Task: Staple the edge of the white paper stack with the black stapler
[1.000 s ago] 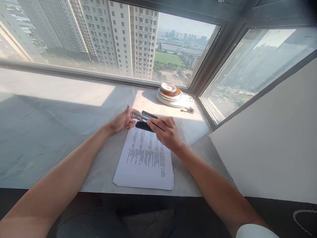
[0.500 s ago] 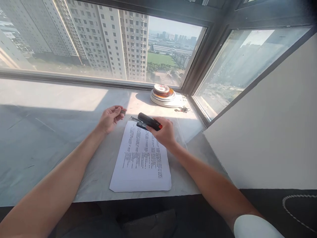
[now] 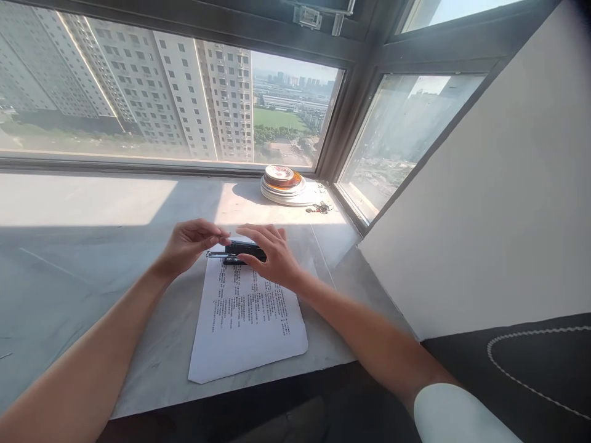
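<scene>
The black stapler (image 3: pixel 241 248) lies on the top end of a printed sheet of paper (image 3: pixel 249 344), its metal staple tray sticking out to the left. My left hand (image 3: pixel 191 243) is just left of it, thumb and fingers pinched on a small strip of staples (image 3: pixel 223 238), mostly hidden by the fingertips. Over the stapler's right part, my right hand (image 3: pixel 272 255) is spread, thumb in front and fingers behind and above. Its fingertips come close to my left fingertips. Whether the thumb presses on the stapler is hard to see.
A stack of plates (image 3: pixel 284 187) stands by the window corner, with a small dark tangled item (image 3: pixel 319 208) beside it. The grey stone sill (image 3: pixel 115 258) ends in a front edge near me. A white wall (image 3: pixel 484 215) bounds the right side.
My right hand has lowered the stapler onto the paper and loosened its fingers. My left hand has brought the staples over to the stapler's tray. The view has shifted right.
</scene>
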A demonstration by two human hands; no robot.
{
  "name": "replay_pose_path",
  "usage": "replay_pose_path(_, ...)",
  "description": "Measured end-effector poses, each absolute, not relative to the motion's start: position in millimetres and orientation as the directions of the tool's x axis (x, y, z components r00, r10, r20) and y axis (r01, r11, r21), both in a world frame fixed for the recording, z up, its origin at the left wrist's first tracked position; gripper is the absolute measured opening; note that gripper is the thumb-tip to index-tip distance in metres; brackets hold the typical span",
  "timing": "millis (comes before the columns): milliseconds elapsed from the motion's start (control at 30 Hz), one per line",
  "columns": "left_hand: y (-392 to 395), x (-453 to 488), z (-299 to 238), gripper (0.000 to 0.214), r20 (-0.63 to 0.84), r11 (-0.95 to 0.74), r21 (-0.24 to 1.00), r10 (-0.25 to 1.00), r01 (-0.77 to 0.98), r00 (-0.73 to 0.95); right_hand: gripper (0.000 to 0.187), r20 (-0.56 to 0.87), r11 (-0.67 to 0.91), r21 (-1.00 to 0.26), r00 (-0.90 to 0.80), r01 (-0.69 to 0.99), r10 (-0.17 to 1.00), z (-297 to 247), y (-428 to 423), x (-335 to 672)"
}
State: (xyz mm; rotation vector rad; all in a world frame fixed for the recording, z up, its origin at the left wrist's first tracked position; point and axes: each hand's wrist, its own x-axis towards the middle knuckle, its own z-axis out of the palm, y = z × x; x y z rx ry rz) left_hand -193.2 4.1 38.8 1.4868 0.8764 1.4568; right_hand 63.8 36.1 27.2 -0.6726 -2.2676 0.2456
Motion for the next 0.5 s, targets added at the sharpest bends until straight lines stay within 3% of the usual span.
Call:
replay_pose_path(200, -2.4, -177.5, 43.0, 0.005, 0.398, -0.377, 0.917, 0.836, -0.131, 0.378, 0.022, 0.653, 0.921, -0.273, -0.650, 0.276, 0.388, 19.5, 39.1, 63.8)
replay_pose_path(333, -3.6, -172.5, 42.7, 0.004, 0.413, -0.373, 0.911, 0.818, -0.176, 0.401, 0.017, 0.680, 0.951, -0.262, -0.667, 0.167, 0.304, 16.3, 42.7, 65.0)
replay_pose_path(500, -3.3, -173.6, 40.2, 0.004, 0.419, -0.382, 0.908, 0.823, -0.172, 0.383, 0.018, 0.719, 0.947, -0.276, -0.619, 0.163, 0.316, 15.2, 42.8, 64.2)
